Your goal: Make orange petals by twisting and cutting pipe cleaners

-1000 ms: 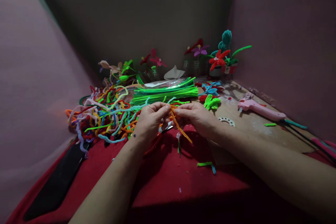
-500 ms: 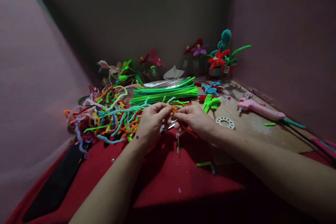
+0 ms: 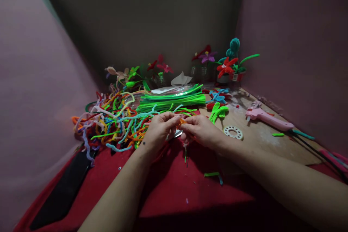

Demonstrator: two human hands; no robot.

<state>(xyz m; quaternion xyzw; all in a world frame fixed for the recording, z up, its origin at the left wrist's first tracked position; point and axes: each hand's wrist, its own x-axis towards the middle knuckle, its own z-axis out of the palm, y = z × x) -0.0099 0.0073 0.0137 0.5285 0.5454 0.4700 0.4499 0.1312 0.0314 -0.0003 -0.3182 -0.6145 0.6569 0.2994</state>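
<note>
My left hand (image 3: 160, 129) and my right hand (image 3: 199, 130) meet above the red cloth (image 3: 174, 185), fingertips pinched together on a short orange pipe cleaner (image 3: 181, 121). Only a small bit of it shows between the fingers. Just behind my hands lies a tangled heap of pipe cleaners in many colours (image 3: 116, 119). A straight bundle of bright green pipe cleaners (image 3: 174, 98) lies behind that.
A pink glue gun (image 3: 265, 117) with its cord lies at the right on the wooden board (image 3: 258, 134), near a white ring (image 3: 233, 132). Pipe-cleaner flowers (image 3: 225, 63) stand along the back wall. Green scraps (image 3: 212, 174) lie on the cloth. Walls close in left and right.
The long orange tail that hung below my right hand has been drawn in, so only a short bit shows. Both hands have closed in on each other.
</note>
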